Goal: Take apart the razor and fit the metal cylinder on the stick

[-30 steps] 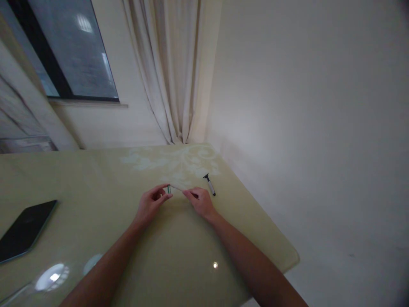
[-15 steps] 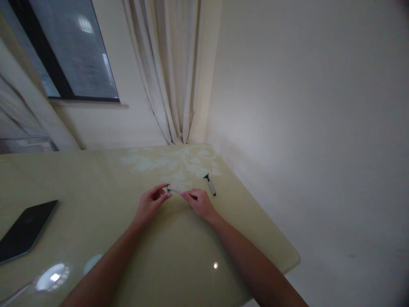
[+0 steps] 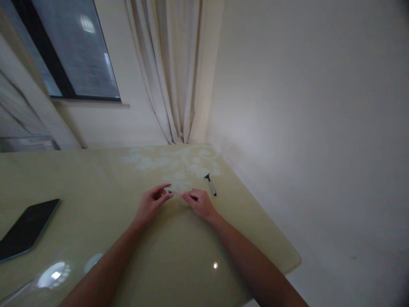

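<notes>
Between the thumb and forefinger of my left hand is a small dark-and-pale piece, too small to name. My right hand is closed in a pinch on a thin pale stick, whose far end reaches to the small piece. Whether the tip touches it I cannot make out. Both hands are just above the table. A razor with a black head and grey handle lies just beyond my right hand, touched by neither hand.
On the left of the table lies a dark tablet. A thin pale object shows at the lower left edge. A wall runs along the table's right side, and curtains hang behind its far edge.
The small piece has turned slightly in my left fingers, and the stick lies a little lower against it. My hands have otherwise hardly moved; the razor is where it was.
</notes>
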`<move>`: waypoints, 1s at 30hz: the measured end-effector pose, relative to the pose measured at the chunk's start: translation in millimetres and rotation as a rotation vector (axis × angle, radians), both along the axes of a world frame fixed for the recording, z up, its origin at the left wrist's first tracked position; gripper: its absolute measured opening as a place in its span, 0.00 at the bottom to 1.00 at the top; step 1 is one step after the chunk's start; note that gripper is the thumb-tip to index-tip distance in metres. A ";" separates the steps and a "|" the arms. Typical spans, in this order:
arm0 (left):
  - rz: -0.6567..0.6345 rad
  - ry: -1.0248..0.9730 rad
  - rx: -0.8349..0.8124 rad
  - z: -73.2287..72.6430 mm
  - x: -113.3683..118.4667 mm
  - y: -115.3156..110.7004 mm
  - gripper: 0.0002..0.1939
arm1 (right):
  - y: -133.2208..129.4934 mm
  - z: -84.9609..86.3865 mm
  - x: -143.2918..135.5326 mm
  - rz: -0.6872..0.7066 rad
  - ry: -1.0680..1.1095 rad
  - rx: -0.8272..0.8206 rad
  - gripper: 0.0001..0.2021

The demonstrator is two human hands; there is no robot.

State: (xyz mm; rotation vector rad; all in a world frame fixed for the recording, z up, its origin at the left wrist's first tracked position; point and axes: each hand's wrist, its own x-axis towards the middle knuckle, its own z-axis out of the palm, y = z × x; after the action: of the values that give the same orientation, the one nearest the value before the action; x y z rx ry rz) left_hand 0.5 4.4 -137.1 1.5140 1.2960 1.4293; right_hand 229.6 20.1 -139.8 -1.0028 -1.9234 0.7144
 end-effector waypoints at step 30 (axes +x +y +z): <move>-0.008 0.001 -0.002 -1.3 0.2 0.0 0.27 | -2.9 1.5 0.1 -0.025 -0.041 0.004 0.24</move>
State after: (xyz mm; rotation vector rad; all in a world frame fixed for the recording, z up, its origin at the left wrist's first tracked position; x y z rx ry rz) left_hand 0.8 4.4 -138.4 1.5165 1.2904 1.4223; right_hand 229.8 17.2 -138.3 -1.0440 -1.9436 0.6803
